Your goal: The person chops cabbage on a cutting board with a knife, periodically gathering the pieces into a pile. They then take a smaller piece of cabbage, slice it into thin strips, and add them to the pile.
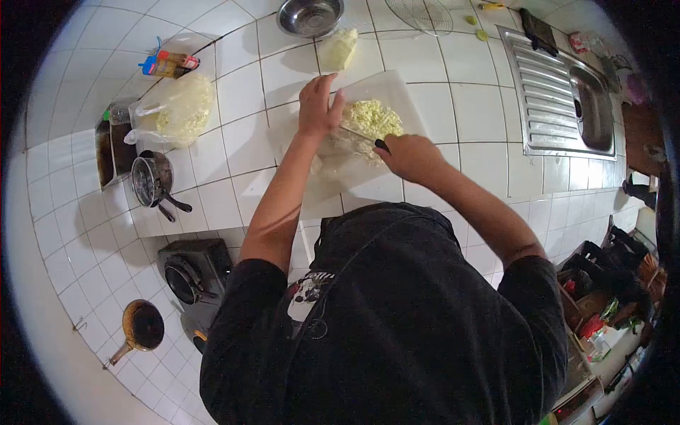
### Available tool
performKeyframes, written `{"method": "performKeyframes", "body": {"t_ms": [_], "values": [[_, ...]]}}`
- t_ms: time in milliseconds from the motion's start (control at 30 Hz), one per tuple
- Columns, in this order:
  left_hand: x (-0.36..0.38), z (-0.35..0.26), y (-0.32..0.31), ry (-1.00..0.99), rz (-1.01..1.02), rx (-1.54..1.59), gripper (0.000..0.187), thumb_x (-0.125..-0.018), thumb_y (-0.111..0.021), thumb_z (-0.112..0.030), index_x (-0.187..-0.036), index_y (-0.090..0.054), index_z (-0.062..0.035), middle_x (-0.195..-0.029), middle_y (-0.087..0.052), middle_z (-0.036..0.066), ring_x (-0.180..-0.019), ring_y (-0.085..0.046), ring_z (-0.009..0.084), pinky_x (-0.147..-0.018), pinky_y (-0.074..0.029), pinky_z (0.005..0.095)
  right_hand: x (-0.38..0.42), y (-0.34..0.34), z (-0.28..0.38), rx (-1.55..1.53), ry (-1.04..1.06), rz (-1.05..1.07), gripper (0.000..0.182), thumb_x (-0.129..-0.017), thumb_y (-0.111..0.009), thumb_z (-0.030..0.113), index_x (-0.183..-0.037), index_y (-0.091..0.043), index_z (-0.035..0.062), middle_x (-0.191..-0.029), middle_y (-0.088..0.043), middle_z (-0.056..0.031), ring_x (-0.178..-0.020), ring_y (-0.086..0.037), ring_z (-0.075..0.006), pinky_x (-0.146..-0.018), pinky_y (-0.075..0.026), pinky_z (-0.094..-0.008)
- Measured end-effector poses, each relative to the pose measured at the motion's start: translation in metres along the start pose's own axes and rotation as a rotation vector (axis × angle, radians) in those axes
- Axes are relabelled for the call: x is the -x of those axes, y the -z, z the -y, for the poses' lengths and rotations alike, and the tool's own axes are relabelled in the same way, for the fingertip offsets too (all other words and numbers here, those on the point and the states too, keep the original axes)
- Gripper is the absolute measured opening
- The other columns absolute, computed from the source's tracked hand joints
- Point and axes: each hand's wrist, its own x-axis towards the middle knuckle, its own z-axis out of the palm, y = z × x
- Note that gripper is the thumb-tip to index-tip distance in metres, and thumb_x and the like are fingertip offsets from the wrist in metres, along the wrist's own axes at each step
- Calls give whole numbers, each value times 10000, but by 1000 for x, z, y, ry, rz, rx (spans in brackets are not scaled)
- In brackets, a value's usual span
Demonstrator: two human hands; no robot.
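Note:
My right hand [413, 157] is wrapped round the black handle of a knife [361, 133], whose blade points left over a white cutting board [413, 106]. Chopped pale green cabbage [372, 118] lies in a pile just beyond the blade, with thin bits on the near side too. Near the blade's tip, my left hand [320, 106] is held with its fingers apart, at the board's left part. Past my left fingers, a larger piece of cabbage [338, 49] rests on the tiles.
A plastic bag of cabbage [173, 113], bottles [170, 64] and pans [152, 178] stand at the left. Behind the board are a metal bowl [310, 15] and a wire strainer [423, 14]. A steel sink [593, 110] is at the right.

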Motion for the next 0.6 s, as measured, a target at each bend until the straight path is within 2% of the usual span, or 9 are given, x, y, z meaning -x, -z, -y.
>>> {"method": "performKeyframes", "body": {"t_ms": [100, 133, 167, 200, 267, 333, 433, 500, 600], "values": [[0, -10, 10, 79, -109, -72, 443, -980, -572, -323, -1337, -550, -60, -1264, -603, 193, -1197, -548, 401, -1029, -398, 513, -10, 28, -3, 121, 32, 63, 496, -1026, -471, 473, -980, -672, 22, -908, -723, -221, -860, -715, -400, -794, -555, -535], [1, -11, 10, 147, -112, -93, 460, -984, -572, -332, -1346, -530, -52, -1298, -585, 202, -1238, -530, 405, -1080, -361, 557, -14, 35, -8, 160, 63, 77, 517, -1026, -465, 498, -978, -676, 28, -898, -720, -216, -866, -714, -392, -805, -556, -530], [2, -14, 12, 148, -120, -95, 460, -984, -572, -332, -1346, -530, -52, -1298, -585, 202, -1238, -530, 405, -1080, -361, 557, -20, 42, -11, 203, 97, 87, 539, -1026, -459, 522, -976, -680, 33, -889, -717, -210, -872, -713, -384, -817, -556, -526], [5, -18, 12, 206, -115, -156, 488, -990, -561, -345, -1369, -509, -43, -1338, -561, 216, -1287, -500, 411, -1110, -319, 593, -25, 50, -11, 239, 98, 161, 544, -1027, -457, 540, -1023, -673, 40, -877, -712, -194, -884, -709, -373, -818, -557, -520], [11, -20, 6, 274, -115, -217, 516, -996, -550, -357, -1393, -489, -33, -1378, -538, 229, -1335, -470, 416, -1141, -277, 628, -37, 48, -26, 272, 158, 165, 531, -1029, -459, 533, -1038, -672, 47, -880, -713, -192, -883, -710, -374, -814, -557, -523], [23, -16, -7, 359, -101, -332, 581, -1002, -529, -397, -1432, -454, -14, -1452, -482, 251, -1420, -389, 429, -1164, -189, 689, -49, 40, -42, 303, 219, 178, 519, -1031, -461, 526, -1054, -671, 53, -884, -714, -189, -882, -710, -375, -811, -556, -526], [33, -20, -16, 352, -103, -342, 623, -997, -520, -421, -1451, -442, -2, -1485, -452, 269, -1456, -343, 439, -1172, -162, 694, -61, 23, -61, 326, 198, 266, 492, -1035, -466, 512, -1064, -668, 64, -888, -714, -184, -886, -708, -378, -814, -553, -526], [30, -21, -15, 373, -103, -345, 627, -993, -523, -421, -1451, -442, -2, -1483, -453, 272, -1455, -344, 442, -1173, -159, 693, -65, 21, -66, 287, 267, 189, 482, -1038, -465, 505, -1049, -672, 70, -884, -711, -186, -883, -705, -385, -826, -549, -524], [28, -26, -10, 402, -97, -363, 628, -988, -526, -413, -1452, -442, 3, -1482, -452, 276, -1452, -346, 447, -1176, -158, 689, -70, 34, -63, 329, 298, 231, 479, -1039, -457, 512, -1053, -672, 84, -887, -708, -189, -883, -700, -392, -832, -545, -523]]}}
